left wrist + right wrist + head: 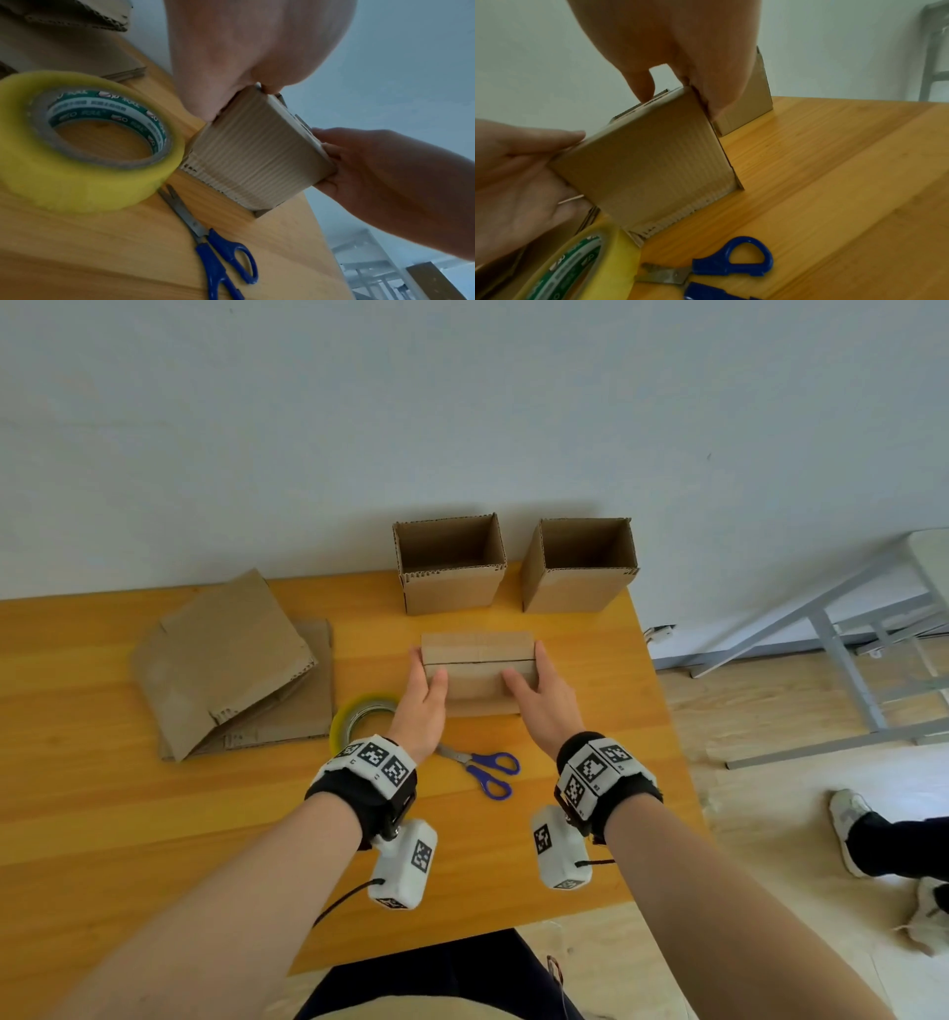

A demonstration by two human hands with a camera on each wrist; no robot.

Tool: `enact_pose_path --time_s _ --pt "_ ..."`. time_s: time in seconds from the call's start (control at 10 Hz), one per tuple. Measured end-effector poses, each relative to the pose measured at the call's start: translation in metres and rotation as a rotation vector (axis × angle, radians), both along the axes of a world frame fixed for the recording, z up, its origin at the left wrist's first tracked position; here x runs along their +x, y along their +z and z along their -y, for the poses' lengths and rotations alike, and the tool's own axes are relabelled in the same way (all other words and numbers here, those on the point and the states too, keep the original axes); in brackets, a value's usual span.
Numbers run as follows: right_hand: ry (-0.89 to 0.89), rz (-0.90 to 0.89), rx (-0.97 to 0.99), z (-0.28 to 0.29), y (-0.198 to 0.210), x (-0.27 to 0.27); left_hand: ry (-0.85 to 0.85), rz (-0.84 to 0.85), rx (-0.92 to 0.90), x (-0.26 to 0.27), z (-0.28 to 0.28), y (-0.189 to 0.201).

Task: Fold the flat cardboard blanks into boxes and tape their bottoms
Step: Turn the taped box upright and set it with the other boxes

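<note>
Here, your left hand (422, 706) and right hand (545, 706) clasp the upturned box (478, 672) mid-table; keep its flaps flush before taping.

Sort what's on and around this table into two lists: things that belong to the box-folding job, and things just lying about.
Job:
box held by left hand and right hand
flat blanks
tape roll
scissors
two finished boxes

Lying about:
metal frame on the floor
shoe
</note>
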State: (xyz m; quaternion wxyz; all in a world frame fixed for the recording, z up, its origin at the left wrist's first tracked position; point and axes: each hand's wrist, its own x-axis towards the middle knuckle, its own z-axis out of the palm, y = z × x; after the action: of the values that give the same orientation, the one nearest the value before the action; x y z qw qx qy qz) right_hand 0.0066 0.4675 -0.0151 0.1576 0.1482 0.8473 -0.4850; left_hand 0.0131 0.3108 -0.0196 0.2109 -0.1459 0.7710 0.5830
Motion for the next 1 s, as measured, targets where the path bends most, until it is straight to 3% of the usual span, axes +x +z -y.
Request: enact_pose_path --time_s 0.3,0.5,0.6,0.7,1.0 --pt "-0.128 0.091 -0.11 -0.001 -0.003 -0.019 0.302 0.241 0.115 -0.019 -0.005 -0.003" --pt "-0.233 0.115 -0.203 -0.003 -0.014 -0.017 0.485 0.332 0.339 -0.029 0.003 -0.037" --pt "-0.274 0.121 -0.217 -0.003 -0.018 -0.02 0.487 0.336 0.343 -0.027 -0.003 -0.013" --pt "-0.303 0.112 -0.237 -0.007 -0.022 -0.024 0.428 0.279 0.186 -0.031 0.003 -0.011" --pt "-0.373 0.112 -0.378 -0.029 -0.01 -0.022 0.461 0.25 0.525 -0.025 0.004 0.009"
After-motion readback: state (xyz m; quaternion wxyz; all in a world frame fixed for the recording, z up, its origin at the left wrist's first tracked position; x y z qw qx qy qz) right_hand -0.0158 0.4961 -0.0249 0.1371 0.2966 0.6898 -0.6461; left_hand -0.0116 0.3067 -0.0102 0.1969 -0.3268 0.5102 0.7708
